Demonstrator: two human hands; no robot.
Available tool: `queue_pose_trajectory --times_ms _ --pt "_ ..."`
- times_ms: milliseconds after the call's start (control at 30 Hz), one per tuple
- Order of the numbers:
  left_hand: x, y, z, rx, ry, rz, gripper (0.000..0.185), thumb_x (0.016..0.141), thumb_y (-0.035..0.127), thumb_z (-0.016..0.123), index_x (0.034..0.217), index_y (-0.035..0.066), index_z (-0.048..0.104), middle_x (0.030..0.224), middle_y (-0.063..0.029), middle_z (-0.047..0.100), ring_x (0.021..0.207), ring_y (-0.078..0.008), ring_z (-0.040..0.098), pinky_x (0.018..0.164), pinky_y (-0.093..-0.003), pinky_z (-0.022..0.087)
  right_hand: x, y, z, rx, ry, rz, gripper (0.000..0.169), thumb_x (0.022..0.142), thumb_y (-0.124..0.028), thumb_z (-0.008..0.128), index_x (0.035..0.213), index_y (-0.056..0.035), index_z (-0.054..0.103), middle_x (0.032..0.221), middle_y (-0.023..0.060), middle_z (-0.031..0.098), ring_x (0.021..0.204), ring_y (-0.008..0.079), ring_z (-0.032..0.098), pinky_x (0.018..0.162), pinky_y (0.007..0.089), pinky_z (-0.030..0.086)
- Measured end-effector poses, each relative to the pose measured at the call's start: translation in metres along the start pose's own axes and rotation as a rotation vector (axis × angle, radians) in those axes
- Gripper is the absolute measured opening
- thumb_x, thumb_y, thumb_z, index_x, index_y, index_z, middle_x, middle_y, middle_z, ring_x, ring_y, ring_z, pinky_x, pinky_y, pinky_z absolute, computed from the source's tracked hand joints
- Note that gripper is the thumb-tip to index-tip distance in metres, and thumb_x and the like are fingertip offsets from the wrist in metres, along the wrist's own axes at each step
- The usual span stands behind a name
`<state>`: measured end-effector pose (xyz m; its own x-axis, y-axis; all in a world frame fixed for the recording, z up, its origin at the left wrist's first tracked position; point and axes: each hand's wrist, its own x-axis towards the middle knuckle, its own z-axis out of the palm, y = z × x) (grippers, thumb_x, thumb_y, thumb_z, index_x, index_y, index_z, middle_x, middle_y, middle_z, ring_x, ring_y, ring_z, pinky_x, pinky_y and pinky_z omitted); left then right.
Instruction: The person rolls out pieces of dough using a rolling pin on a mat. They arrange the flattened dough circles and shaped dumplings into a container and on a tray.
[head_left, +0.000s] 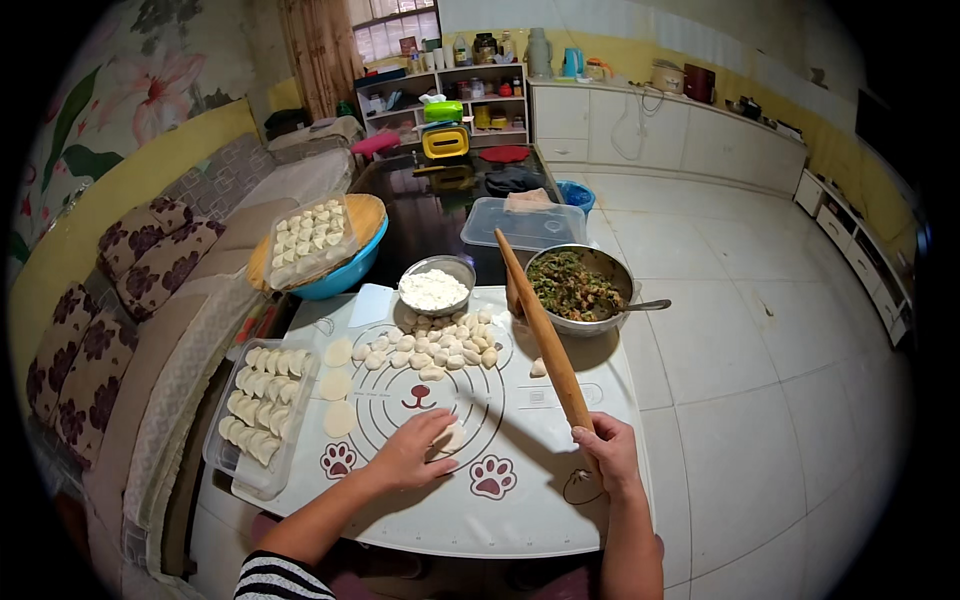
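My right hand grips a wooden rolling pin near its lower end, the pin tilted up off the mat. Fingers apart, my left hand hovers at or rests on a small piece of dough on the printed white pastry mat; contact is hard to tell. Several lumps of floured dough lie in a heap beyond it, with one stray lump to the right. Left of the mat's ring print, rolled dough wrappers form a column. A plastic tray at the left holds rows of folded dumplings.
A metal bowl of flour and a white scraper stand behind the dough. At the back right is a steel bowl of chopped filling with a spoon. A second dumpling tray sits over a blue basin. A clear lid lies behind.
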<state>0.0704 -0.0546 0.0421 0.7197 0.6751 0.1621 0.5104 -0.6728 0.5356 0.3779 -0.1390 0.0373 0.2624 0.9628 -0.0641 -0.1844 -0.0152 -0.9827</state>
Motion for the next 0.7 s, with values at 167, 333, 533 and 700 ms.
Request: queue_pose_trajectory --times_ms 167,333,533,700 --pt "0.026 0.002 0.036 0.256 -0.202 -0.123 0.089 0.089 0.053 0.048 0.146 -0.006 0.011 0.153 -0.0235 0.011 0.144 -0.0318 0.007 0.116 -0.0422 0.007 0.002 -0.002 0.002 -0.015 -0.007 0.001 0.027 0.079 -0.016 0.075 0.098 0.0024 0.067 0.072 -0.0023 0.059 0.059 0.0038 0.046 0.052 0.0203 0.036" --pt "0.037 0.037 0.053 0.201 -0.379 0.0 0.092 0.087 0.051 0.053 0.145 -0.007 0.012 0.153 -0.0244 0.012 0.143 -0.0327 0.009 0.116 -0.044 0.007 0.0 0.008 0.002 -0.038 -0.011 -0.007 0.027 0.079 -0.015 0.074 0.099 0.0024 0.067 0.072 -0.0021 0.059 0.06 0.0042 0.047 0.053 0.02 0.036" --pt "0.013 -0.015 0.028 0.038 -0.149 -0.214 0.082 0.09 0.048 0.051 0.146 -0.002 0.018 0.152 -0.0216 0.018 0.143 -0.0309 0.013 0.116 -0.0433 0.01 -0.002 -0.002 0.006 -0.055 -0.014 0.029 0.029 0.078 -0.017 0.075 0.099 0.0025 0.067 0.073 -0.0006 0.061 0.063 0.0056 0.051 0.056 0.0216 0.04" --pt "-0.004 -0.029 0.03 -0.061 0.236 -0.21 0.033 0.082 0.017 0.069 0.109 0.003 0.057 0.127 -0.0172 0.05 0.117 -0.0273 0.05 0.099 -0.0374 0.041 -0.004 0.0 0.006 -0.108 -0.022 0.021 0.029 0.079 -0.017 0.075 0.099 0.0022 0.068 0.076 0.0 0.062 0.066 0.0059 0.052 0.058 0.0216 0.041"
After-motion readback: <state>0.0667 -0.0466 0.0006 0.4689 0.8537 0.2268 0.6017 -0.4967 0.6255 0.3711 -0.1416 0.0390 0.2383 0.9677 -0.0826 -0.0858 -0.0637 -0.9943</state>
